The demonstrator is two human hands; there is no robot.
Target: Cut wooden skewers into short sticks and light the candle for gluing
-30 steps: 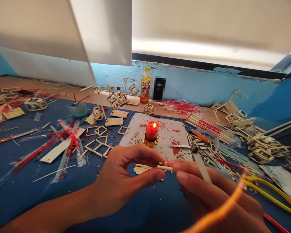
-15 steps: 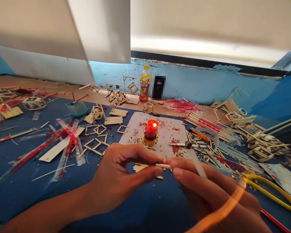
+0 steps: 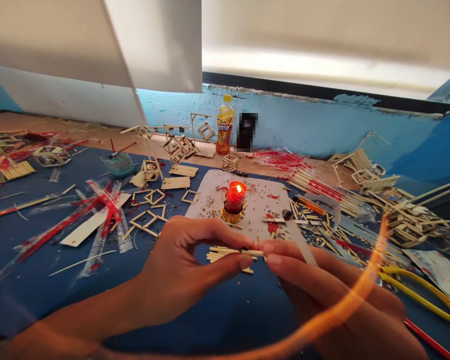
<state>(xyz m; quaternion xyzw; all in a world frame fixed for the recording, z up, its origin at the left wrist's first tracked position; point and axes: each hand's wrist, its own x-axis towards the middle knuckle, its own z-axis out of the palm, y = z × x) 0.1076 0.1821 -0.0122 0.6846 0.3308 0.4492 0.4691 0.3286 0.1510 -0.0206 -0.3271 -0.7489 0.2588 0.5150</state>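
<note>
Between both hands, in the middle of the view, is a short wooden stick (image 3: 252, 253). My left hand (image 3: 183, 267) pinches its left part between thumb and fingers. The fingertips of my right hand (image 3: 333, 290) close on its right end. A translucent whitish stick with a dark tip, like a glue stick (image 3: 300, 242), pokes up from between my right fingers. Several cut wooden sticks (image 3: 219, 253) lie on the blue table just behind my left thumb. Beyond the hands burns a candle in a red cup (image 3: 236, 196), on a gold base.
Under the candle lies a littered white sheet (image 3: 210, 185). Wooden frames (image 3: 149, 222) and red-marked plastic wrappers (image 3: 108, 210) spread leftward. Yellow-handled scissors (image 3: 420, 290), an orange cutter (image 3: 311, 206) and bundled sticks (image 3: 318, 187) lie right. A drink bottle (image 3: 224, 125) stands by the wall.
The whitish stick's dark tip has shifted slightly up and left. Both hands keep their pinch on the wooden stick, and the view has tilted a little.
</note>
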